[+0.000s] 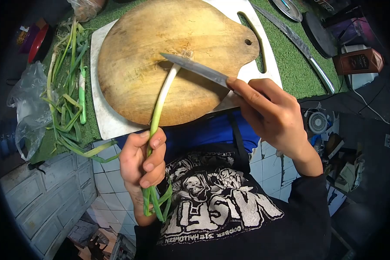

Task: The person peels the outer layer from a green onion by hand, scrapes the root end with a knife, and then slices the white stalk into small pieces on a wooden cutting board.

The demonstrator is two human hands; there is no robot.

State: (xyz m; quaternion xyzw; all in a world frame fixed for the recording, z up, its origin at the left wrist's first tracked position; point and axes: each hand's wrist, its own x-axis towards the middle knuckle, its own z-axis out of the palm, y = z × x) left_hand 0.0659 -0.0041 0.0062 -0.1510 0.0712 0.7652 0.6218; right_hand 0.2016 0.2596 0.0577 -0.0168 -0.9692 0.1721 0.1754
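My left hand (144,158) is closed around the green part of a spring onion (161,102), whose leaves hang below the fist. The onion's white end points up over a round wooden cutting board (130,73). In my right hand (271,112) is a kitchen knife (199,69), its blade pointing left. The blade lies across the onion's white end, just below the tangled roots (186,53). Whether the roots are cut off cannot be made out. The knife's handle is mostly hidden by my fingers.
Under the round board lies a white cutting board (102,108) on green turf-like matting (286,65). More spring onions (69,86), a green-handled tool (82,99) and a plastic bag (28,102) lie at left. A long knife (307,56) and a brown box (359,61) are at right.
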